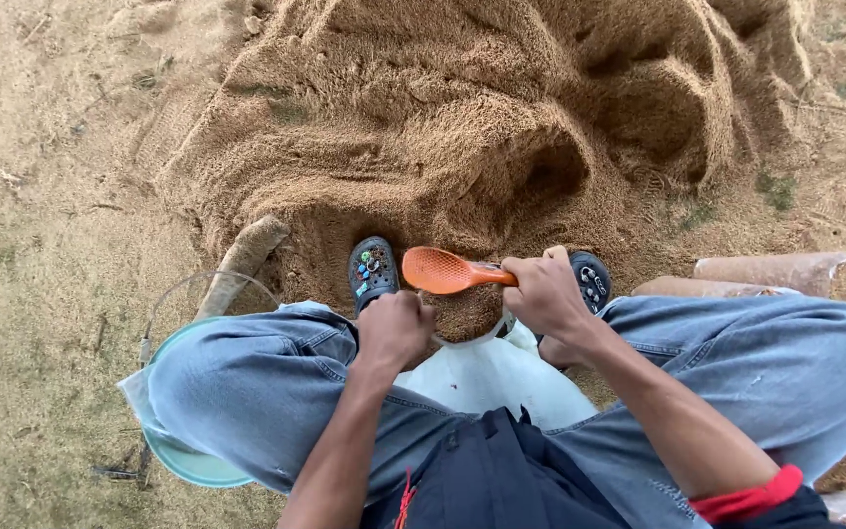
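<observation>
Your right hand (543, 294) grips the orange scoop (443, 270) over the full white bag (501, 372), whose rim your left hand (394, 328) clutches; loosen that hold and sawdust (462, 312) likely spills.

Both hands (472, 313) fisted, apparently gripping, forearms converging.

An orange scoop (443, 270) is seen at centre frame, above a white bag (501, 377); blue jeans (266, 382), dark clogs (372, 269) with coloured charms and a pale turquoise bucket (193, 468) are shown below tan sawdust (462, 118).
</observation>
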